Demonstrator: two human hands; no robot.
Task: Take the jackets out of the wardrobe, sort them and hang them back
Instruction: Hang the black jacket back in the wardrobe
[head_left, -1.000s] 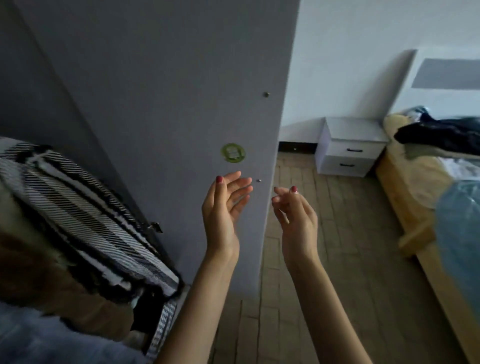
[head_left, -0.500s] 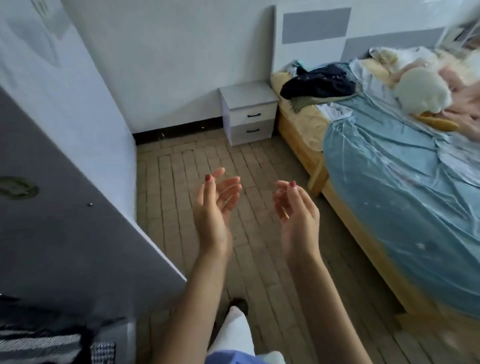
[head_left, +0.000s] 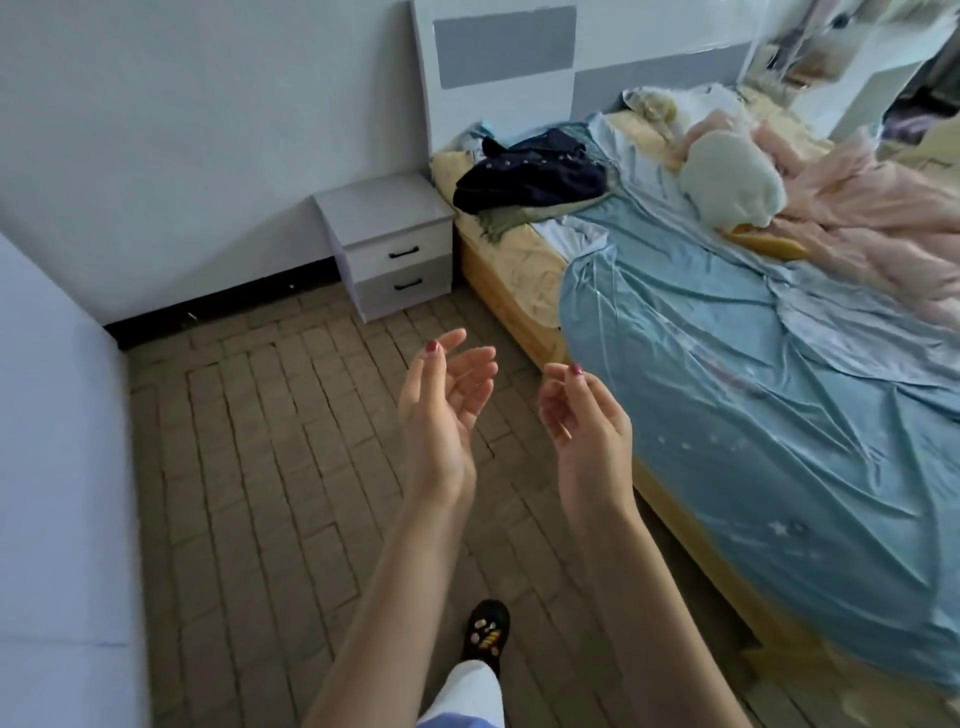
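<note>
Red-painted nails tip our fingers (head_left: 470, 366), which curl loosely and hold nothing: the left hand (head_left: 441, 410) and right hand (head_left: 584, 426) float side by side, palms turned inward, above the brick-patterned floor (head_left: 249, 467). No wardrobe shows in this view; the only likely jacket we see is a dark garment (head_left: 530, 174) lying crumpled at the head of the bed (head_left: 727, 395), beside the nightstand (head_left: 387, 244). We judge it soft, floppy and fairly light, prone to sagging if pinched at one spot, so the collar or both shoulders look like the best places to take hold. Floor space ahead of us is open. The wooden bed rail (head_left: 524, 322) runs close on the right, a pale panel (head_left: 57, 493) closes the left, and our shoe (head_left: 485, 629) stands between.
</note>
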